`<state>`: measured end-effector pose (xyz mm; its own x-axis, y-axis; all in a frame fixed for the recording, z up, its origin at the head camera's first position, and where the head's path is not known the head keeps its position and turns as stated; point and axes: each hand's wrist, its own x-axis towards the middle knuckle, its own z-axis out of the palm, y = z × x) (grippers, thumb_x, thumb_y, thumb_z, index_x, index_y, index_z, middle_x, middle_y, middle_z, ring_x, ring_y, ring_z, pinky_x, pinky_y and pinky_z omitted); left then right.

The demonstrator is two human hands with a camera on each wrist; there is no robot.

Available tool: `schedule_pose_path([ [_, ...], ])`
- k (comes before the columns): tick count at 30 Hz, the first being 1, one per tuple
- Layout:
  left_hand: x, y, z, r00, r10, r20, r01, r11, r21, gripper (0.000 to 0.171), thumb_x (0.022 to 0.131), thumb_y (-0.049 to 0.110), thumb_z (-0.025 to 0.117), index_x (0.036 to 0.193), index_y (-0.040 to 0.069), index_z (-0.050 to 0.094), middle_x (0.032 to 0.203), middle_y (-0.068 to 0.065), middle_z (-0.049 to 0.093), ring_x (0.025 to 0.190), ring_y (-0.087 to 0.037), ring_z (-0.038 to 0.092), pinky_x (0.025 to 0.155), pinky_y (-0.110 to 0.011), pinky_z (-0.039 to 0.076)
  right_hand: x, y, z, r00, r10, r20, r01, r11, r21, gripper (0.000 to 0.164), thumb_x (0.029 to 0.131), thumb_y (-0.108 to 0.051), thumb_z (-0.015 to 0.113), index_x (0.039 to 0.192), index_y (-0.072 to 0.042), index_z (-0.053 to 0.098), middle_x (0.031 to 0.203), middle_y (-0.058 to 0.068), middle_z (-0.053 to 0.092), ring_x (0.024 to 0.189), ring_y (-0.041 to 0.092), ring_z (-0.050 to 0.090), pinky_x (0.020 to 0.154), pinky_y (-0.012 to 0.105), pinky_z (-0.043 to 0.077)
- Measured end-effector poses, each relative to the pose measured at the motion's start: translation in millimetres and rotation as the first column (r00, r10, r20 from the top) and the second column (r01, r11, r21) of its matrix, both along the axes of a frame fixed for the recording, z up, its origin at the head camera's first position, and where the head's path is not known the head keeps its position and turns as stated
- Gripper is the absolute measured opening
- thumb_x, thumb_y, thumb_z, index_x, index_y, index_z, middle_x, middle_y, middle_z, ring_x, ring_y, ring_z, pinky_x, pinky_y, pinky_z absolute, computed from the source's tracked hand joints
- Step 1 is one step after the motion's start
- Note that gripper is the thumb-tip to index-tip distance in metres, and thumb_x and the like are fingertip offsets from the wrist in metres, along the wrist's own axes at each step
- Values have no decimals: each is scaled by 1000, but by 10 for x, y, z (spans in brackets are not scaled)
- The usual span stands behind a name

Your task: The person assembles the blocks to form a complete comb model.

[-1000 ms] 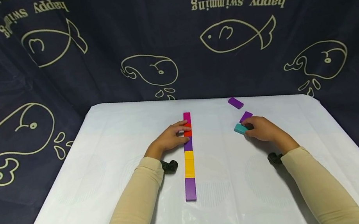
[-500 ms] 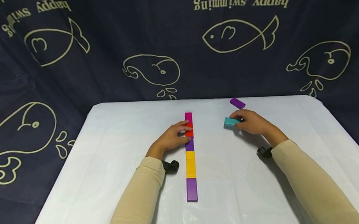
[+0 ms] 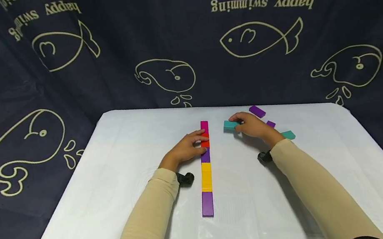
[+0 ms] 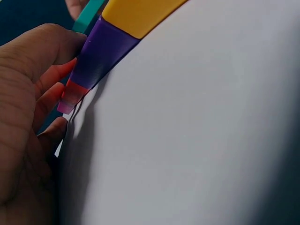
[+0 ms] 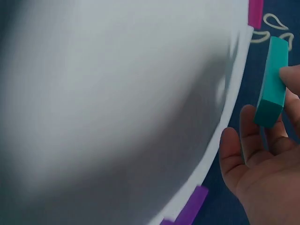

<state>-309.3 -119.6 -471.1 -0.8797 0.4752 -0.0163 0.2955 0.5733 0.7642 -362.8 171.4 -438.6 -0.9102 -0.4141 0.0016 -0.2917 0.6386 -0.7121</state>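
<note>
A straight row of blocks runs away from the person: a purple block [image 3: 207,204] nearest, then yellow blocks [image 3: 206,176], a dark violet block [image 3: 205,157], a red block [image 3: 205,144] and a pink block [image 3: 204,125] at the far end. Along the row's left side, my left hand [image 3: 183,148] touches it, thumb at the violet block and fingertips over the red one. My right hand [image 3: 253,126] pinches a teal block [image 3: 229,125] between thumb and fingers, right of the row's far end. In the right wrist view that teal block [image 5: 272,84] is raised above the tabletop.
Two loose purple blocks, one farther back [image 3: 257,111] and one partly hidden [image 3: 271,124], lie behind the right hand. A second teal block [image 3: 288,135] shows beside the right sleeve. A dark printed cloth [image 3: 113,82] hangs behind the white table [image 3: 86,196].
My right hand has carried the teal block left and away from the person, toward the row's far end. Another teal block has come into sight behind the wrist. The left hand has stayed in place.
</note>
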Motion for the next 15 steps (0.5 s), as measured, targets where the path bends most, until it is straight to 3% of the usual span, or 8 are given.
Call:
schedule_pose_path([
  [6,-10,-4,10,1000,6,-7,-6,1000,-7,41,91,20,70,132,15,66,158,4,36,146,-26,25,119,-45,21,-144,-216,-20,1000,10,15,-10,1000,-2,37,92,-5,56,128,-2,59,126,15,57,114,30,48,103,46,41],
  [15,-14,0,13,1000,-6,12,6,1000,3,41,91,19,70,132,14,66,158,3,36,147,-27,24,119,-45,21,-202,-412,-27,998,-29,59,30,999,-15,37,92,-3,57,128,-1,59,125,16,58,111,31,49,104,44,42],
])
